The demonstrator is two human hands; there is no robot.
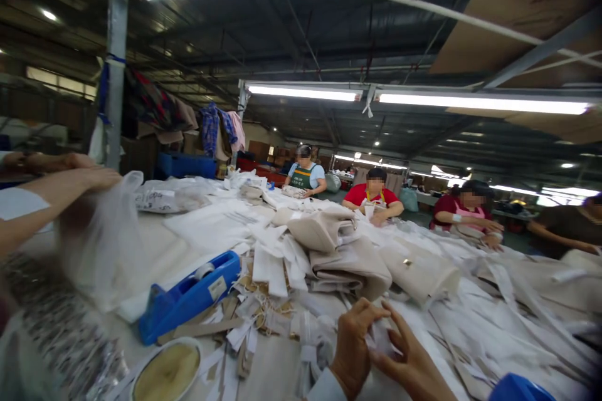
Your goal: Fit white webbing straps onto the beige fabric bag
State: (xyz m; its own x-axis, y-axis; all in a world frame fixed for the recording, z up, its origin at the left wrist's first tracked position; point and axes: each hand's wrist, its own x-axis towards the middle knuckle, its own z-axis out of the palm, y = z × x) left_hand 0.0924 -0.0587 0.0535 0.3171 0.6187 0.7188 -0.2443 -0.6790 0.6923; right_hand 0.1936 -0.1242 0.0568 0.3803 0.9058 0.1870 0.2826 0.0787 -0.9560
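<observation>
At the bottom, right of the middle, my left hand and my right hand are close together. Both have their fingers curled around a small crumpled piece of translucent white material; its exact kind is unclear. Just beyond them lie folded beige handbags, and one beige flap bag shows a small metal clasp. Left of my hands is a pile of white and tan tags with strings.
A blue tape dispenser and a round tub of yellowish stuff stand to the left. Another person's arms handle a clear plastic bag at far left. Several co-workers sit across the heaped table. Another blue object is at bottom right.
</observation>
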